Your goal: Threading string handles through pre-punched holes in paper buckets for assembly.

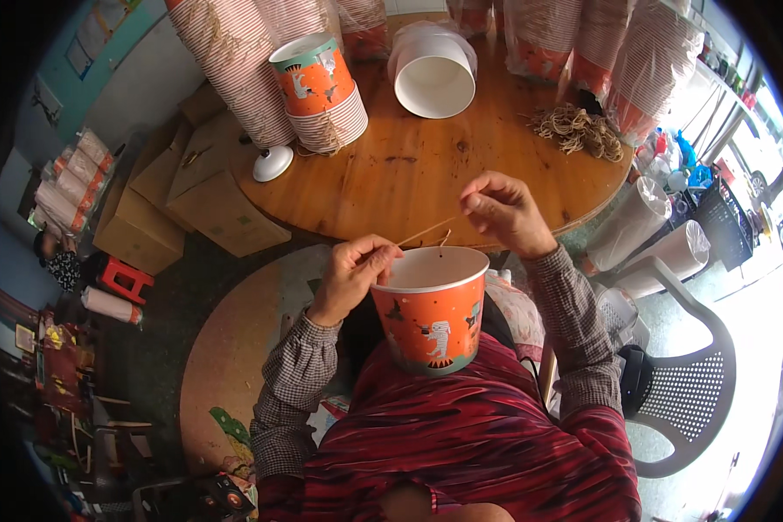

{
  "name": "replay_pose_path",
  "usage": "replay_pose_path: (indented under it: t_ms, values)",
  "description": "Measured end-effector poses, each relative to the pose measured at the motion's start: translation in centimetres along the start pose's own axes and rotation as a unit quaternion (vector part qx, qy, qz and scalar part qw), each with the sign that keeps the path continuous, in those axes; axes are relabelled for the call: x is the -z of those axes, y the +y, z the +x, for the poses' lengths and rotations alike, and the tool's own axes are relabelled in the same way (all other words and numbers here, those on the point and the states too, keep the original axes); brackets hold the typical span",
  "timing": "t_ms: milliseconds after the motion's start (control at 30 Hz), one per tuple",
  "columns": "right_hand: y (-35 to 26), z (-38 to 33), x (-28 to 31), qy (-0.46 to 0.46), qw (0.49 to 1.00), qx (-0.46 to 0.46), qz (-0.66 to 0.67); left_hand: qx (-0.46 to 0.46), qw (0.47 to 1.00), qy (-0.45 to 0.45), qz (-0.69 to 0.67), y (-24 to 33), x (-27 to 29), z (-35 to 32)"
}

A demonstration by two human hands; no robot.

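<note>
An orange paper bucket (431, 317) printed with Halloween-style figures rests upright on my lap, its white inside facing up. My left hand (357, 271) is closed at the bucket's left rim, thumb and fingers pinching a thin tan cord (428, 230). From there the cord slants up over the far rim to my right hand (500, 213), whose thumb and forefinger are pinched together at its other end. A short knotted bit of cord (445, 237) shows at a small hole in the far wall. The cord inside my fingers is hidden.
On the round wooden table (391, 187) stand tall bucket stacks (235, 70), a shorter stack (326, 109), a bucket on its side (435, 85), a white lid (272, 163) and a pile of cords (578, 130). Cardboard boxes (222, 183) sit left; a grey plastic chair (687, 396) stands right.
</note>
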State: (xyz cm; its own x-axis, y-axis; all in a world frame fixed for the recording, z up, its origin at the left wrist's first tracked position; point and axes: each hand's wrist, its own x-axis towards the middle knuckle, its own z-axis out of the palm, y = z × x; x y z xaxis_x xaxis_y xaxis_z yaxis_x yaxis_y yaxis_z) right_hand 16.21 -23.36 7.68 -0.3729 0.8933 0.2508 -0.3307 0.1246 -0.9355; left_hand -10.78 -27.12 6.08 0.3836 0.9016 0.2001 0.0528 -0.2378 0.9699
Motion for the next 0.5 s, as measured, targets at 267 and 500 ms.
replay_pose_path:
  t_ms: [267,500]
  values:
    - [0.9,0.7,4.0,0.04,0.926,0.076,-0.368,-0.033,0.994,0.013,0.103,1.0,-1.4,-0.4]
    - [-2.2,-0.2,-5.9,-0.179,0.957,-0.098,-0.205,-0.044,0.986,0.031,0.16,2.5,-2.5,-0.5]
